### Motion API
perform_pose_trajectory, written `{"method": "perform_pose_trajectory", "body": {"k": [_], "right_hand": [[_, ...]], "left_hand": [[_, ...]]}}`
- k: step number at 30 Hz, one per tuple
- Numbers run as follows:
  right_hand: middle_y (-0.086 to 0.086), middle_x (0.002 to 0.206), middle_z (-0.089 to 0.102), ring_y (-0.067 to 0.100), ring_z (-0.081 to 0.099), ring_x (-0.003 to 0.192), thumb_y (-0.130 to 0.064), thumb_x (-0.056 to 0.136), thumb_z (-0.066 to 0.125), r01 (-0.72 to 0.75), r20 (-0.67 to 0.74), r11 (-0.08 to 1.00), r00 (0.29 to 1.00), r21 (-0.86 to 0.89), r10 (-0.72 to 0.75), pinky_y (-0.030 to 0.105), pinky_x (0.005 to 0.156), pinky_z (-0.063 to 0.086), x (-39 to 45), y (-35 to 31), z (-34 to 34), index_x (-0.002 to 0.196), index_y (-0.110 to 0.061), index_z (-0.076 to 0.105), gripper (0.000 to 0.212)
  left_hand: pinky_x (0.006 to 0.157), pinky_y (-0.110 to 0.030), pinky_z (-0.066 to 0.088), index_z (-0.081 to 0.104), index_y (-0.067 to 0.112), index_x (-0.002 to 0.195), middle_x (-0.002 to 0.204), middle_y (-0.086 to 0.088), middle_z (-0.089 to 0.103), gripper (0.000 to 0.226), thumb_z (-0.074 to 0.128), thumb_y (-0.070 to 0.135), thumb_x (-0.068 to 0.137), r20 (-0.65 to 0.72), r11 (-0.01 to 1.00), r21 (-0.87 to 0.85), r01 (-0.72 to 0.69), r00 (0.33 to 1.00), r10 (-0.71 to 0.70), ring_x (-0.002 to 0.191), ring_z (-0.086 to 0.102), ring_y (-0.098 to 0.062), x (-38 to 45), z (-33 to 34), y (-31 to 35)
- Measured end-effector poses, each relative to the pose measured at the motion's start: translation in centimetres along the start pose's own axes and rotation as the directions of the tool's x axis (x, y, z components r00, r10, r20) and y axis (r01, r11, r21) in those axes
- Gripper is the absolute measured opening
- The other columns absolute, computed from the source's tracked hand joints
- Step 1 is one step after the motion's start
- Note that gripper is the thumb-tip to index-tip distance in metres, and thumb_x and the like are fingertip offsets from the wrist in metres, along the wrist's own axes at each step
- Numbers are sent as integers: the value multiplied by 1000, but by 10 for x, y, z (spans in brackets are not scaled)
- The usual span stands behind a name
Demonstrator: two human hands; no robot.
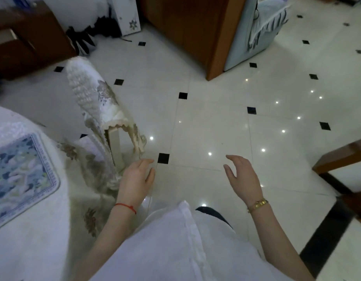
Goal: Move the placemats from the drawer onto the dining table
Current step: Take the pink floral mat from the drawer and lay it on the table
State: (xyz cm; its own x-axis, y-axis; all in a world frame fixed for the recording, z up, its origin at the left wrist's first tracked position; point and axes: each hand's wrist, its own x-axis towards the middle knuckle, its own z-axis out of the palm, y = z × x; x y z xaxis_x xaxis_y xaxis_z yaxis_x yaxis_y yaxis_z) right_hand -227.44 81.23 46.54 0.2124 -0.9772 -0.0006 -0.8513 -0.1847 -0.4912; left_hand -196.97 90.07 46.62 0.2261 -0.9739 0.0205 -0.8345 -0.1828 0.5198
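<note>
Both hands hang loose and hold nothing, the left hand [138, 175] low centre beside a chair in a white floral fabric cover [98, 102], the right hand [243, 175] over glossy white floor tiles [216, 122]. One blue-and-white patterned rectangular placemat [19, 175] lies on the white-clothed bench [33, 250] at lower left. Its edge sits near the bench rim, so I judge a passing arm could drag it off.
</note>
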Motion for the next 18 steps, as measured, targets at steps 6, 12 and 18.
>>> {"method": "perform_pose_trajectory", "body": {"k": [6,12,18], "right_hand": [[5,125,61,21,51,120,-24,96,55,4,56,1000,998,2,-4,22,98,34,128,4,10,127,-11,58,34],[7,126,61,23,52,120,-23,96,55,64,128,998,990,4,-64,26,99,37,303,6,35,128,-10,57,35],[11,123,63,28,54,118,-21,95,58,307,164,951,940,-28,-299,34,100,41,532,-46,28,126,-7,59,34]], "left_hand": [[88,-42,52,60,13,120,113,-10,65,29,54,22,94,-27,999,22,43,999,-42,101,62,-26,139,-4,4],[91,-38,51,62,8,119,116,-11,65,29,56,17,92,-41,991,-25,132,990,-133,104,61,-27,281,22,-19],[87,-33,48,65,9,115,110,-9,68,25,58,16,92,-203,967,-66,248,945,-256,101,62,-26,426,7,-27]]}}
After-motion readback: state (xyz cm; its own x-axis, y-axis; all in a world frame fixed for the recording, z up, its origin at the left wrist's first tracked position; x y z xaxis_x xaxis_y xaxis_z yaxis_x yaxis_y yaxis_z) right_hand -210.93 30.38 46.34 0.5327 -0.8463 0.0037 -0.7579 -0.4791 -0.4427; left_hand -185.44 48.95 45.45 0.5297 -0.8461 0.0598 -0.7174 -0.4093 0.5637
